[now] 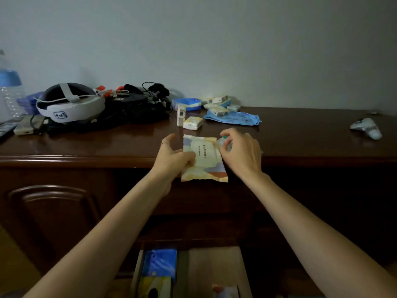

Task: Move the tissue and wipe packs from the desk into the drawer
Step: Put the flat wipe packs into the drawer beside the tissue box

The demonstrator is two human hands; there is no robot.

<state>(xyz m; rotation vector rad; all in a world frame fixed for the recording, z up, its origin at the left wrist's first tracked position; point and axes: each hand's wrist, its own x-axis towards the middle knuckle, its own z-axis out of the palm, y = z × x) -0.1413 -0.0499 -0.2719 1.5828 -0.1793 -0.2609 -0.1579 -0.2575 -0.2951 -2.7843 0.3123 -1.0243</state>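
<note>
1. While my left hand (175,157) pinches the left edge of the flat cream wipe pack with pastel patches and a plastic lid (204,158), the pack hangs half over the front edge of the glossy dark brown wooden tabletop (300,138); with so light a pinch, I judge it could slip and fall past the drawer.
2. My right hand (240,150) is curled at the pack's right edge, fingers together around something small and pale. I cannot tell what it is, nor whether this hand grips the pack too.
3. The open wooden drawer (214,267) sits below, already holding a blue and yellow pack (160,269) on its left side. A careless drop could land on the rim.
4. Small yellow-white tissue packs (193,122) and a flat blue pack (233,117) wait near the tabletop's back edge, beside tangled black cables (137,112) that a reach might snag.
5. A white headset (71,104) sits toward the back left, a white controller (366,127) far right. The room is dim, with a plain pale wall (214,39).
</note>
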